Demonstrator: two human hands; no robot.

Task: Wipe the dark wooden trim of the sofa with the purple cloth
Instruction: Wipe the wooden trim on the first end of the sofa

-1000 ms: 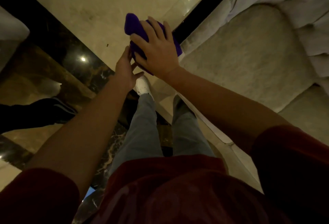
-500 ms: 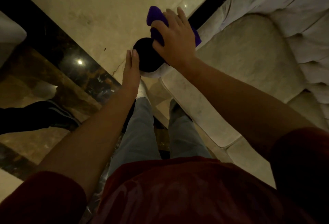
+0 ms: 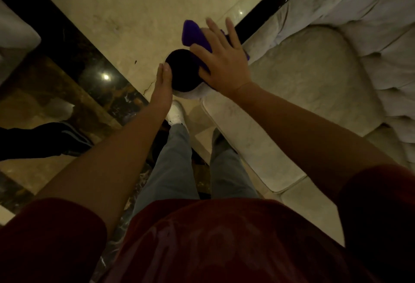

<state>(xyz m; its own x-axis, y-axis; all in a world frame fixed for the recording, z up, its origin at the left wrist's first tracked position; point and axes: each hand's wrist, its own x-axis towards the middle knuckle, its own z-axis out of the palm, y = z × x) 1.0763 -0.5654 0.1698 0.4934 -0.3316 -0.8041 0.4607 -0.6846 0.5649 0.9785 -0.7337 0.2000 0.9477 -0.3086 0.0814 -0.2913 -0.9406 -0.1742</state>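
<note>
While my right hand (image 3: 221, 64) lies flat on the purple cloth (image 3: 195, 35), with the fingers spread wide and nothing pinched, I press the cloth down on the dark wooden trim (image 3: 267, 6) of the sofa (image 3: 314, 76). The cloth sits at the near end of the trim, just beside the round black knob (image 3: 183, 72) of the armrest, and one part of it sticks out past my fingers on the floor side. My left hand (image 3: 162, 87) is straight, the fingers pressed together, and its side touches the knob; it holds nothing.

I judge that the cloth is light and soft, so it will fold and bunch easily. It stays under the palm only by pressure, not by a real grip. The trim looks glossy and narrow, so I think the cloth can slide well on it, but it can also slip off the edge toward the floor (image 3: 139, 8). For the long strip, it would be better to gather the loose part under the fingers and keep the palm centered over the wood.
</note>
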